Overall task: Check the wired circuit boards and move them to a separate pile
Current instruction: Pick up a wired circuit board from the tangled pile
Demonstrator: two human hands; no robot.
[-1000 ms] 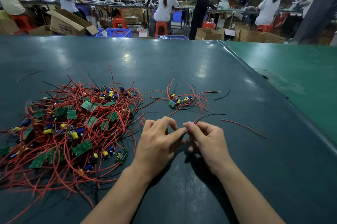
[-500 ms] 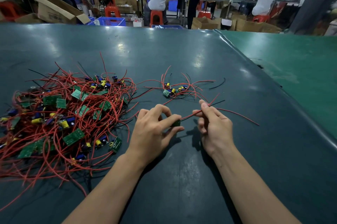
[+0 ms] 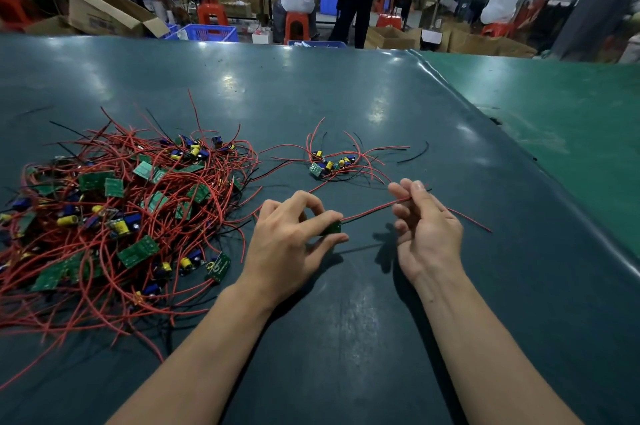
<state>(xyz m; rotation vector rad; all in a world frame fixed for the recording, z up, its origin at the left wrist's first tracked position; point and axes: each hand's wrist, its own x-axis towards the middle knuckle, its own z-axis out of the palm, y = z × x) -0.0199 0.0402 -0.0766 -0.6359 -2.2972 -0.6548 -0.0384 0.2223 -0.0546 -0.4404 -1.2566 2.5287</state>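
A: Item, nearest? State of each hand?
B: Left hand [image 3: 294,237] pinches small circuit board [image 3: 333,228]; right hand [image 3: 424,227] beside it grips its red wire [image 3: 372,211].
A: Handling?
B: Light, stiff board, limp lead; solder joints probably fragile. Hold board edges. Checked pile [image 3: 330,165] lies beyond both hands.

Dark teal table [image 3: 346,338] with two heaps of wired boards

A glossy dark teal sheet covers the table, catching pale glare patches toward the far side; at the right its raised edge meets a lighter green surface [image 3: 571,119]. A large tangled pile [image 3: 114,216] of red-wired green circuit boards with blue and yellow capacitors lies on the left. A small pile [image 3: 329,165] of a few such boards lies further back, near the middle, well apart from the large one. A loose black wire [image 3: 414,155] lies just right of the small pile.
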